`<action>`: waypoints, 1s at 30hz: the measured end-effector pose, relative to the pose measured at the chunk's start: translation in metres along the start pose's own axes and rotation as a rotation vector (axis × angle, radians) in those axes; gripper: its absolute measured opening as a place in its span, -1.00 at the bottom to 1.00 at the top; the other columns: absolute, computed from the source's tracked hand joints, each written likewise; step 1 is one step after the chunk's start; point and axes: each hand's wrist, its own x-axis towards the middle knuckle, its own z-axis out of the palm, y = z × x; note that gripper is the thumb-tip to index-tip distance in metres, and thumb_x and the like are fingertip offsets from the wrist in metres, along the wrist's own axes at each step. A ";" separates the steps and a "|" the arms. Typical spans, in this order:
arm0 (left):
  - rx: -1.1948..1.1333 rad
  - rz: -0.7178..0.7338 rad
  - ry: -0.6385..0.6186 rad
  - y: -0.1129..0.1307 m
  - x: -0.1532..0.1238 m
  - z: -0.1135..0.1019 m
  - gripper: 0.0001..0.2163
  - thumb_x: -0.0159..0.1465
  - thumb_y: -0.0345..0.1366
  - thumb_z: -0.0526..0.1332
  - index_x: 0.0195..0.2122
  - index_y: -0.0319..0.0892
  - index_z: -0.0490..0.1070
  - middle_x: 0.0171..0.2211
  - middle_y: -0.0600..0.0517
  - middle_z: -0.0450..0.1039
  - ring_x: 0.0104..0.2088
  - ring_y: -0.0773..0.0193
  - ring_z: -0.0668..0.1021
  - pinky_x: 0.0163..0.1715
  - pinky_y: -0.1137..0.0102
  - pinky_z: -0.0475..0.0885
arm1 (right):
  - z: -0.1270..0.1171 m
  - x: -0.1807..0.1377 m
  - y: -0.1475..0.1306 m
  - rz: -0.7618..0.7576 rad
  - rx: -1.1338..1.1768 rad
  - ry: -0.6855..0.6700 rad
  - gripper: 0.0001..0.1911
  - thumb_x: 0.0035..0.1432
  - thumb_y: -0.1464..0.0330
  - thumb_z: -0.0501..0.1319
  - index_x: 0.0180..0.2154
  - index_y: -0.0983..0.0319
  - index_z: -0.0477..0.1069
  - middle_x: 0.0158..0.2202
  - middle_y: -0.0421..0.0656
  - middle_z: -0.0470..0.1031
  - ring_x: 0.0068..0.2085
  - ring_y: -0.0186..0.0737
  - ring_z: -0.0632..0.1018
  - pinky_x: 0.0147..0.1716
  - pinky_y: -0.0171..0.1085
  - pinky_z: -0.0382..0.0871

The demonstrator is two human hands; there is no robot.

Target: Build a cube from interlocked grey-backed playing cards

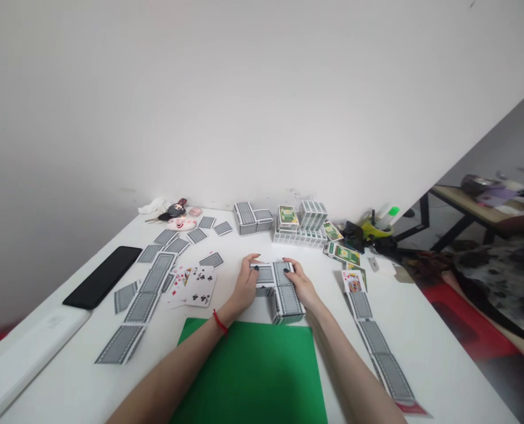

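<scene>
My left hand (pixel 245 287) and my right hand (pixel 300 284) both rest on a small structure of grey-backed playing cards (pixel 281 291) in the middle of the white table (pixel 421 330). The left fingers curl round its left end. The right fingers lie over its top right. A red band circles my left wrist. The structure stands just beyond a green sheet (pixel 253 371) under my forearms. Face-up cards (pixel 193 284) lie fanned to the left of my left hand.
Rows of face-down cards (pixel 145 297) run along the left, and another row (pixel 379 347) on the right. A black phone (pixel 103 275) lies far left. Card stacks and boxes (pixel 299 225) stand by the wall. Small trinkets (pixel 179 215) sit at the back left.
</scene>
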 end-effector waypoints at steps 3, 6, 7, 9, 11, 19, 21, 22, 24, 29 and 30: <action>-0.014 0.010 0.016 -0.001 0.000 0.002 -0.67 0.18 -0.44 -0.06 -0.02 -0.19 0.19 -0.17 -0.03 0.32 -0.16 0.23 0.39 -0.13 0.32 0.31 | 0.006 0.001 0.003 -0.024 -0.035 0.078 -0.74 -0.05 0.25 0.14 -0.23 0.11 0.33 -0.43 -0.29 0.41 -0.45 -0.23 0.38 -0.45 -0.30 0.24; -0.003 0.033 0.006 0.000 0.004 0.001 -0.71 0.19 -0.41 -0.07 -0.07 -0.18 0.23 -0.22 -0.02 0.34 -0.24 0.25 0.41 -0.22 0.34 0.34 | 0.010 0.004 0.004 -0.070 -0.035 0.111 -0.79 -0.06 0.28 0.11 -0.30 0.13 0.34 -0.47 -0.28 0.39 -0.46 -0.24 0.36 -0.45 -0.30 0.23; 0.018 0.055 -0.011 0.001 0.007 0.000 -0.73 0.20 -0.40 -0.07 -0.09 -0.18 0.26 -0.22 -0.03 0.35 -0.23 0.24 0.42 -0.21 0.34 0.34 | 0.011 0.006 0.004 -0.090 -0.030 0.105 -0.79 -0.07 0.29 0.11 -0.31 0.14 0.36 -0.45 -0.27 0.40 -0.45 -0.24 0.37 -0.43 -0.29 0.23; 0.087 0.113 -0.031 0.006 0.013 -0.003 -0.74 0.21 -0.39 -0.07 -0.15 -0.19 0.31 -0.19 -0.04 0.37 -0.17 0.22 0.42 -0.11 0.30 0.32 | 0.012 0.008 0.003 -0.133 -0.035 0.099 -0.77 -0.08 0.31 0.09 -0.31 0.17 0.38 -0.39 -0.24 0.43 -0.41 -0.23 0.39 -0.37 -0.28 0.25; 0.176 0.148 0.057 0.012 0.017 -0.007 -0.75 0.22 -0.37 -0.06 -0.17 -0.19 0.34 -0.15 -0.07 0.37 -0.07 0.19 0.38 0.01 0.24 0.24 | 0.012 0.010 0.002 -0.176 -0.053 0.125 -0.71 -0.09 0.32 0.08 -0.26 0.19 0.39 -0.32 -0.19 0.44 -0.32 -0.20 0.42 -0.30 -0.27 0.27; 0.113 -0.066 0.414 0.004 -0.060 0.012 -0.69 0.23 -0.18 0.06 -0.03 -0.18 0.19 -0.07 -0.11 0.21 -0.01 0.13 0.32 0.01 0.20 0.26 | 0.024 0.004 -0.008 -0.236 -0.544 0.336 -0.47 0.04 0.42 -0.08 0.07 0.25 0.27 -0.12 -0.06 0.44 -0.09 -0.10 0.40 -0.09 -0.16 0.21; 0.038 -0.065 0.268 0.000 -0.077 0.026 -0.65 0.22 -0.19 0.07 0.00 -0.19 0.14 -0.05 -0.11 0.20 -0.01 0.15 0.33 0.02 0.23 0.26 | 0.033 -0.003 -0.014 -0.211 -0.729 0.382 -0.49 0.05 0.45 -0.08 0.04 0.29 0.32 -0.10 0.01 0.44 -0.02 -0.03 0.36 -0.06 -0.12 0.16; 0.033 -0.067 0.253 0.000 -0.079 0.030 -0.64 0.21 -0.20 0.08 0.01 -0.19 0.13 -0.04 -0.11 0.19 -0.01 0.16 0.32 0.03 0.23 0.25 | 0.036 -0.008 -0.017 -0.201 -0.802 0.387 -0.51 0.05 0.45 -0.07 0.03 0.30 0.34 -0.10 0.04 0.45 -0.01 0.00 0.35 -0.06 -0.11 0.16; 0.060 -0.079 0.335 0.002 -0.072 0.030 -0.65 0.18 -0.23 0.09 -0.02 -0.20 0.15 -0.05 -0.11 0.20 0.00 0.15 0.31 0.06 0.21 0.21 | 0.035 -0.017 -0.020 -0.196 -0.883 0.359 -0.60 0.07 0.40 -0.01 -0.07 0.27 0.41 -0.16 0.06 0.47 -0.06 0.04 0.38 -0.11 -0.11 0.17; 0.017 -0.078 0.258 0.014 -0.029 -0.010 -0.78 0.20 -0.25 -0.01 -0.22 -0.21 0.32 -0.21 -0.07 0.37 -0.10 0.14 0.40 0.00 0.21 0.27 | -0.002 -0.021 -0.015 -0.146 -0.591 0.251 -0.73 0.04 0.14 0.14 -0.51 0.15 0.46 -0.56 -0.11 0.43 -0.39 -0.08 0.44 -0.29 -0.18 0.21; 0.002 -0.061 0.269 0.014 -0.024 -0.017 -0.76 0.21 -0.24 -0.03 -0.22 -0.21 0.34 -0.20 -0.07 0.40 -0.10 0.13 0.41 0.00 0.20 0.27 | -0.009 -0.015 -0.013 -0.155 -0.488 0.279 -0.77 -0.01 0.13 0.19 -0.44 0.14 0.47 -0.51 -0.12 0.46 -0.38 -0.09 0.44 -0.28 -0.18 0.22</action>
